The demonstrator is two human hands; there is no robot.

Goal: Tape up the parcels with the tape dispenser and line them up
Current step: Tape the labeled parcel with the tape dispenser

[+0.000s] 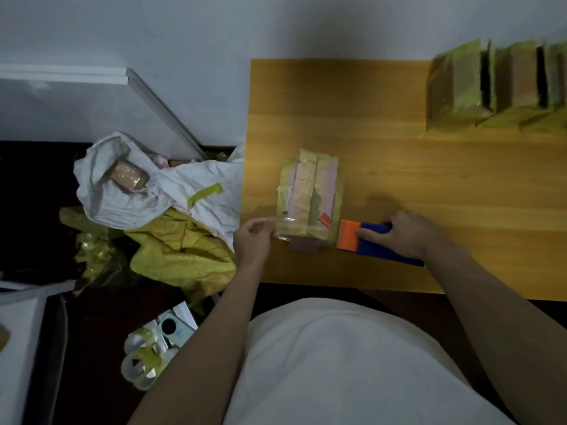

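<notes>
A parcel (310, 194) wrapped in yellowish tape with pink showing through lies near the left edge of the wooden table (399, 167). My left hand (253, 240) pinches the clear tape at the parcel's near left corner. My right hand (405, 233) grips the blue-and-orange tape dispenser (362, 240), which sits on the table against the parcel's near right corner. A row of taped parcels (491, 90) stands upright at the far right of the table.
Left of the table, on the floor, a white sack (138, 191) holds another parcel (127, 174), with crumpled yellow wrapping (178, 256) beside it. Spare tape rolls (144, 357) and a phone (170, 325) lie lower left. A white wall runs behind the table.
</notes>
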